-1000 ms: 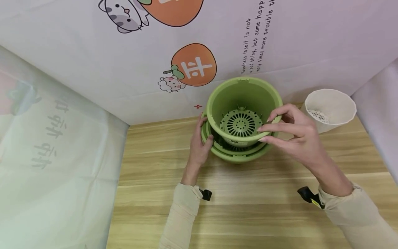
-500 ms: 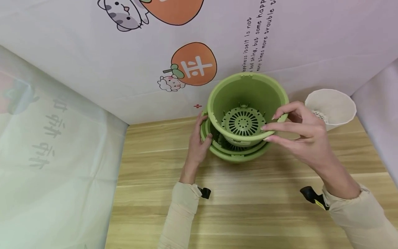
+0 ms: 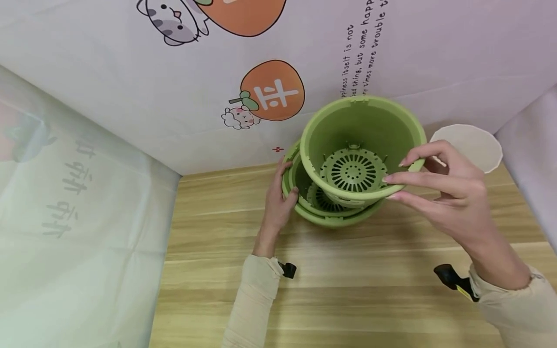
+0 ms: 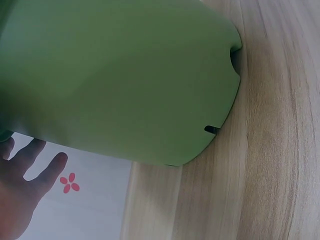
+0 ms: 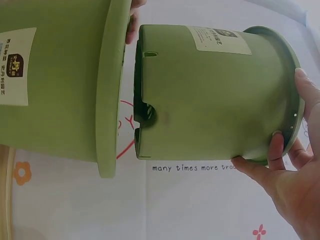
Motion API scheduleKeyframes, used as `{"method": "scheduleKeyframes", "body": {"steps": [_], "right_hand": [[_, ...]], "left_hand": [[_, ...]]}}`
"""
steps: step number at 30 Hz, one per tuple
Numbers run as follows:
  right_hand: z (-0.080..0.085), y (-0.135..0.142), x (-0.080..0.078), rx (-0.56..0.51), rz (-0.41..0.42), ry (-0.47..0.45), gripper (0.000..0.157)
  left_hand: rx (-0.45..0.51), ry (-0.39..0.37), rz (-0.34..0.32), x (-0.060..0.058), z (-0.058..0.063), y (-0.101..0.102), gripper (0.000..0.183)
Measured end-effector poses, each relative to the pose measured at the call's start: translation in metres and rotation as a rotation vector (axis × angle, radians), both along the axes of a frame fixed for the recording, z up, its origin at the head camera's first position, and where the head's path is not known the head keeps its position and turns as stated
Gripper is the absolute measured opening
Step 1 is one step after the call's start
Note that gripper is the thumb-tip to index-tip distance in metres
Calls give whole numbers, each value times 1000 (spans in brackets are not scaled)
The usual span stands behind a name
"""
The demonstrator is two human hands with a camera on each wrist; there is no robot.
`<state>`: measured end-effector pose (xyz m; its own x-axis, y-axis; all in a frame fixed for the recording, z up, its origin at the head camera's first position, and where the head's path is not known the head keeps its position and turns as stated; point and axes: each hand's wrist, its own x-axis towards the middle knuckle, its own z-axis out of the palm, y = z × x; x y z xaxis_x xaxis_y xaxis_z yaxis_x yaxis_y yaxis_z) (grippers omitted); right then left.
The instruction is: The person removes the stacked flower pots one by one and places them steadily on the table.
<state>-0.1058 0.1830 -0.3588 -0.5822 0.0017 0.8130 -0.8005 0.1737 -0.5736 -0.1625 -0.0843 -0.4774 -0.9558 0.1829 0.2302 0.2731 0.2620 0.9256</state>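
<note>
My right hand (image 3: 457,198) pinches the rim of a green plastic flower pot (image 3: 365,123) whose slotted floor shows inside. In the right wrist view, this lifted flower pot (image 5: 200,100) carries a paper label, and its notched base is just apart from the pot below. Beneath it stand nested green flower pots (image 3: 332,222), partly covered by the raised one in the head view. My left hand (image 3: 278,200) holds their rim on the left side, thumb over the edge. The left wrist view shows the outer wall (image 4: 130,80) of the lower pot standing on the table, with left fingers (image 4: 50,172) beside it.
A white pot (image 3: 472,145) stands at the right rear, partly hidden behind my right hand. The wooden table (image 3: 348,290) meets a printed white cloth wall (image 3: 196,106) at the back. Further cloth walls rise at left and right.
My right hand has raised the upper flower pot and shifted it rightward, uncovering more of the lower pots and covering part of the white pot. The left hand has stayed on the rim.
</note>
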Motion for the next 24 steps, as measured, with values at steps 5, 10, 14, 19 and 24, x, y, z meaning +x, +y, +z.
{"method": "scheduleKeyframes", "body": {"steps": [5, 10, 14, 19, 24], "right_hand": [[-1, 4, 3, 7, -29, 9, 42], [-6, 10, 2, -14, -15, 19, 37], [-8, 13, 2, -29, -8, 28, 36], [-8, 17, 4, -63, 10, 29, 33], [-8, 21, 6, -111, 34, 26, 29]], "left_hand": [[-14, 37, 9, 0, -1, 1, 62], [-10, 41, 12, 1, -2, 1, 62], [0, 46, 16, 2, -3, 1, 61], [7, 70, 19, 1, -5, 2, 61], [-17, 103, 33, -10, -32, 0, 63]]}}
